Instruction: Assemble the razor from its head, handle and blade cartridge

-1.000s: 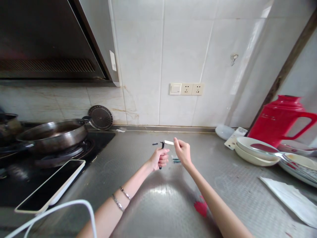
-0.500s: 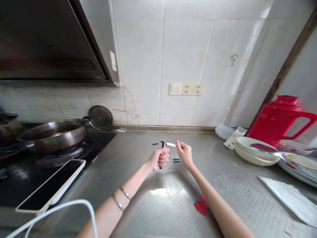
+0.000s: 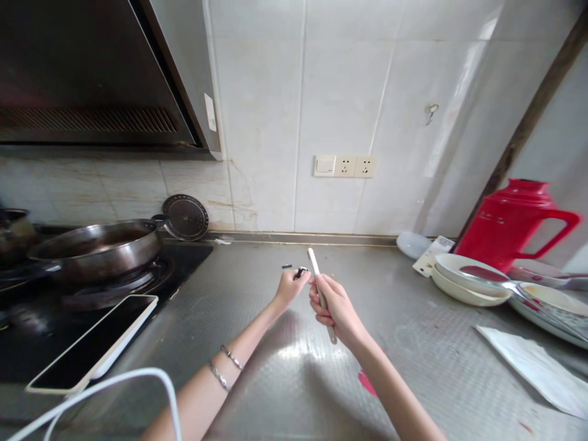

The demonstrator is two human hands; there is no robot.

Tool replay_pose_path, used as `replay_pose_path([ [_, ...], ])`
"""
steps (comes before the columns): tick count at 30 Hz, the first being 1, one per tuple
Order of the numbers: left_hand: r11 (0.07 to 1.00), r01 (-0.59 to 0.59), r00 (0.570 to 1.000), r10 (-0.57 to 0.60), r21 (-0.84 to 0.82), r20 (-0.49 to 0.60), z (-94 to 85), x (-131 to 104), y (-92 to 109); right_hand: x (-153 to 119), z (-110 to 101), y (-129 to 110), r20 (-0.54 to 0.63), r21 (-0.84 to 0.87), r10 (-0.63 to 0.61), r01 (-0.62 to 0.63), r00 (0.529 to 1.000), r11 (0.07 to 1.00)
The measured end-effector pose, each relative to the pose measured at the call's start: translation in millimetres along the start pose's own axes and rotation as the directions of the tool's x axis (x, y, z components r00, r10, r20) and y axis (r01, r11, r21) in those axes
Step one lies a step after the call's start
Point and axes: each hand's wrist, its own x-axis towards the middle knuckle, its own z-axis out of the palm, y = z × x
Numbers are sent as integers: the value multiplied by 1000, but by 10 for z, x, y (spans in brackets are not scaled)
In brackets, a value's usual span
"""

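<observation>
My left hand (image 3: pixel 288 290) is closed around a slim black tool (image 3: pixel 300 272) with a shiny metal head; most of its handle is hidden by the fingers. Close beside it, my right hand (image 3: pixel 337 304) grips a slim off-white stick (image 3: pixel 313 261), which tilts, its upper end pointing away and its lower end showing below the fingers. The two hands nearly touch above the metal counter (image 3: pixel 257 263). A small dark piece (image 3: pixel 286 266) lies behind my left hand. Near my right forearm is a red patch (image 3: pixel 367 383), partly covered.
At left, a steel pan (image 3: pixel 103 248) sits on the black stove, with a phone (image 3: pixel 94 346) and white cable (image 3: pixel 151 372) in front. To the right stand a red thermos (image 3: pixel 509 226), stacked bowls (image 3: pixel 468 294) and a white paper sheet (image 3: pixel 533 367). Sockets (image 3: pixel 345 166) are on the wall.
My right hand has taken up the off-white stick and moved left, toward my left hand. The black tool has tipped from upright. Small teal items seen earlier on the counter are now out of sight.
</observation>
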Motion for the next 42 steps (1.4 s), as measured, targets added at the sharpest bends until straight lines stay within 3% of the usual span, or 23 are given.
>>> replay_pose_path([
  [6, 997, 80, 996, -80, 8, -31, 20, -47, 63, -231, 197, 316, -23, 192, 102, -96, 994, 977],
  [10, 992, 117, 990, -121, -52, -71, 47, -64, 66, -261, 231, 325, -39, 249, 95, -82, 995, 965],
  [13, 984, 143, 989, -147, -103, -28, 58, -67, 76, -253, 261, 318, -46, 270, 66, -51, 997, 961],
  [18, 968, 170, 984, -178, -185, -24, 39, -64, 125, -270, 322, 413, -16, 254, 140, -132, 990, 958],
  [23, 980, 155, 986, -161, -128, -37, 45, -85, 170, -208, 352, 347, -51, 277, 47, -31, 998, 960],
  [28, 971, 182, 979, -194, -157, -67, 42, -72, 150, -218, 365, 381, -41, 272, 110, -95, 993, 958],
  [31, 974, 165, 978, -181, -153, -99, 41, -61, 153, -224, 339, 375, -64, 279, 74, -53, 995, 959],
  [34, 978, 151, 986, -160, -141, -55, 45, -64, 155, -205, 333, 376, -99, 291, 30, 0, 995, 957],
  [39, 971, 173, 979, -188, -165, -79, 27, -53, 147, -221, 386, 434, -84, 276, 87, -60, 993, 959],
  [42, 974, 149, 981, -167, -169, -96, 24, -46, 183, -206, 388, 389, -122, 287, 3, 32, 992, 957],
])
